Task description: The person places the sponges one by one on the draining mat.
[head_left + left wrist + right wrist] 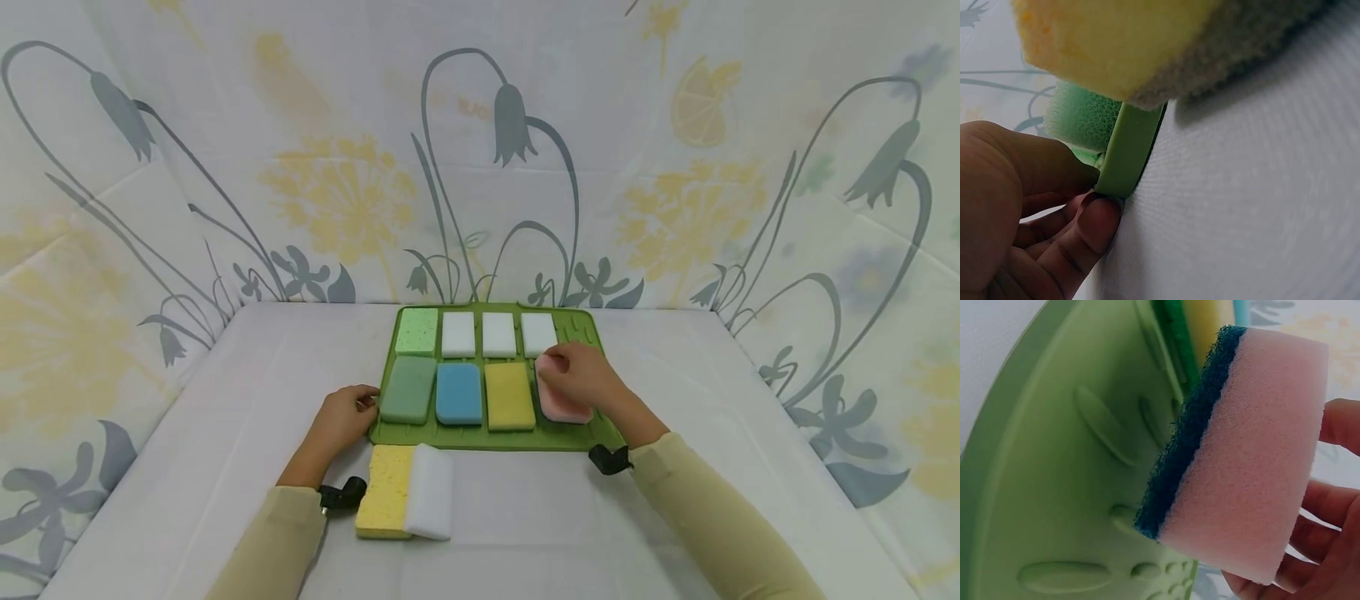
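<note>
My right hand (585,379) grips a pink sponge (1254,450) with a dark blue scouring layer, at the right end of the front row on a green tray (480,443). Whether that sponge touches the tray I cannot tell. At the tray's left side, my left hand (345,421) pinches the rim between thumb and fingers, as the left wrist view shows. The front row also holds a green sponge (408,390), a blue sponge (459,393) and a yellow sponge (511,396). Behind them lie a light green sponge (417,332) and several white blocks, one a white block (458,334).
In front of the tray's left part, on the white tablecloth (570,517), a yellow sponge with holes (385,492) lies beside a white sponge (430,492). Patterned cloth (480,208) hangs behind the table and at both sides.
</note>
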`<state>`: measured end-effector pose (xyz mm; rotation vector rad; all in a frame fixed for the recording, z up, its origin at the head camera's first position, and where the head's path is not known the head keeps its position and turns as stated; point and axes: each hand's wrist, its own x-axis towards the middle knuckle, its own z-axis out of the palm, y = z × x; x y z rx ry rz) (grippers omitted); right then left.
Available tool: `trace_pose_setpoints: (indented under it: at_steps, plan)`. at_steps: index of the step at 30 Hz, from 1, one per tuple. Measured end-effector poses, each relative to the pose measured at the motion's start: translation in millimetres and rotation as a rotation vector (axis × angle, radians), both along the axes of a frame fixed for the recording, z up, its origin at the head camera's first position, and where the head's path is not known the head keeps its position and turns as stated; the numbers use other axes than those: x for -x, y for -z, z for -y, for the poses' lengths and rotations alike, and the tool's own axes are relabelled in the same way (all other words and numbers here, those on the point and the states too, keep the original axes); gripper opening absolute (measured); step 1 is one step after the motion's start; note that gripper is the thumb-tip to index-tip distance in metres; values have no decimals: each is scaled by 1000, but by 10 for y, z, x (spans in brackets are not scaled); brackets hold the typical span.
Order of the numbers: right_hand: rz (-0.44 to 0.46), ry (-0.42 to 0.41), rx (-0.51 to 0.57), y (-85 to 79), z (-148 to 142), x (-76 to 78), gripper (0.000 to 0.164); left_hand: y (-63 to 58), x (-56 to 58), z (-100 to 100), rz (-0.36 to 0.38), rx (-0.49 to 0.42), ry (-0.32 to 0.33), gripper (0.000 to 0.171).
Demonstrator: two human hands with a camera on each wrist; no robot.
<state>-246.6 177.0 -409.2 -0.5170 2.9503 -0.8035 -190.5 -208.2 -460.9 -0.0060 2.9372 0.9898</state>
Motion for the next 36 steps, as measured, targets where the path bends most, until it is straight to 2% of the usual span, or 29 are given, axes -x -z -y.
trace_pose_setpoints:
  at_steps: [10,19,26,36]
  plan:
    - [11,0,-33,158,15,88,50,-4,-12,-2,1,1,-5,37]
    - [16,0,-88,215,57,113,49,-4,-14,-5,8,-12,-10,37]
    - [-13,-7,-95,279,61,143,48,22,7,2,6,-13,-5,37]
    - [19,5,-126,254,68,125,53,34,8,3,1,-4,-5,38]
